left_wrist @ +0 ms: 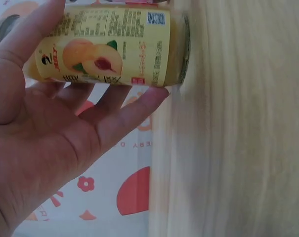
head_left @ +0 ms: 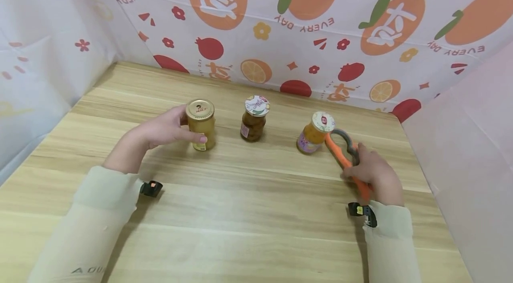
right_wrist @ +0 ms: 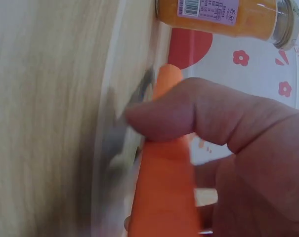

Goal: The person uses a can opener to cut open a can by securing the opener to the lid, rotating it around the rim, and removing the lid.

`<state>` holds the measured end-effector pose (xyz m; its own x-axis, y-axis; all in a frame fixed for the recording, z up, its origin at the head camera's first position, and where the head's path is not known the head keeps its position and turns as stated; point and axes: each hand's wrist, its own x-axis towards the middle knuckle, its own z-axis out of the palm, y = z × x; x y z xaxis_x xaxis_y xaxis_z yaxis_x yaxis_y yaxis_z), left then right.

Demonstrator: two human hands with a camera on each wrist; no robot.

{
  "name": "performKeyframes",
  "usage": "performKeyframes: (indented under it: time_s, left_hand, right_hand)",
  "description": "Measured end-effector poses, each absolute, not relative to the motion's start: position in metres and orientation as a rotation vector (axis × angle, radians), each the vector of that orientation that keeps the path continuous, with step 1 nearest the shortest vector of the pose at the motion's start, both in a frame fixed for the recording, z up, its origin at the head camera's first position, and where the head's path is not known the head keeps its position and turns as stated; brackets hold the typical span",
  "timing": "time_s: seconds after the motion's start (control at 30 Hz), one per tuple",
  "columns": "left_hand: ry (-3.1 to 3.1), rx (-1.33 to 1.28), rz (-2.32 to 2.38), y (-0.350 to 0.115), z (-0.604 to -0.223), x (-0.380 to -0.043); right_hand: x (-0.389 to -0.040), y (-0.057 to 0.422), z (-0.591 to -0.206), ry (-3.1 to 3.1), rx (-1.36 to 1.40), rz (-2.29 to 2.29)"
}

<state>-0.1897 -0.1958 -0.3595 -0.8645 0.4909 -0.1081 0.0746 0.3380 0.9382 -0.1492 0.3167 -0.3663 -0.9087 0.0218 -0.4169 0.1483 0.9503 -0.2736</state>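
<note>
At wood-grain desk (head_left: 240, 234), gripping gold-lidded yellow glass jar (head_left: 202, 125) in left hand (head_left: 166, 128); near right edge, gripping part-hidden looped orange-grey tool (head_left: 339, 154) in right hand (head_left: 372, 170).

Pale sleeves (head_left: 86, 216) end beside small black wrist cameras (head_left: 151, 189).

The pale wood-grain table (head_left: 248, 220) carries a yellow jar (head_left: 203, 128), a brown jar (head_left: 254, 126) and an orange jar (head_left: 314, 136).
</note>
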Motion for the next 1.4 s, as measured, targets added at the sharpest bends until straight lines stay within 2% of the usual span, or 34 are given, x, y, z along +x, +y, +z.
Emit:
performKeyframes:
  time_s: [0.37,0.73,1.07,1.4]
  left_hand:
    - [2.18,0.676,1.489,-0.183,-0.365,-0.184]
    - [2.144,0.761,1.449,-0.162,-0.364,-0.176]
    - [2.053,0.879,1.443,-0.144,-0.363,-0.171]
    - [2.071,0.896,1.371,-0.133,-0.361,-0.163]
  right_hand:
    - [-0.151,0.317,-0.364,3.008,0.241,-0.437]
    - [-0.149,0.312,-0.346,3.304,0.335,-0.661]
    - [-0.137,0.28,-0.318,3.463,0.137,-0.993]
    - [-0.114,0.24,-0.294,3.448,-0.303,-1.229]
